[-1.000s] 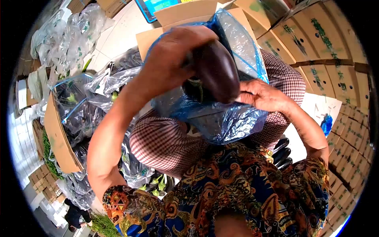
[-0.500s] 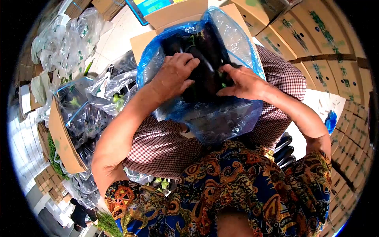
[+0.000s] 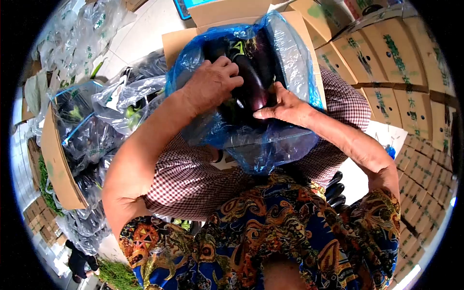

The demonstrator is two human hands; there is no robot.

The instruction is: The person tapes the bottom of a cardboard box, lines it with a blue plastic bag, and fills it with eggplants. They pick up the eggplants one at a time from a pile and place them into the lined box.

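Dark purple eggplants lie in a blue plastic bag (image 3: 295, 50) that lines an open cardboard box (image 3: 176, 41). A glossy eggplant (image 3: 250, 79) sits between my hands, its green stem end pointing away from me. My right hand (image 3: 289, 107) closes around its near end, thumb below and index finger at the side. My left hand (image 3: 210, 83) is closed at its left side, the curled fingers against it; the fingertips are partly hidden. Another eggplant (image 3: 262, 53) lies alongside on the right, partly covered.
At the left stands a second cardboard box (image 3: 60, 159) with clear plastic bags (image 3: 128, 104) and produce. Stacked cartons (image 3: 386, 63) line the right side. More eggplants (image 3: 334, 188) lie by my leg. A person in dark clothes (image 3: 79, 263) is at lower left, near green stalks (image 3: 116, 274).
The middle eggplant now shows more plainly, its near end turned up into the light. My right hand has shifted slightly left onto that end. My left hand's fingers have curled in more.
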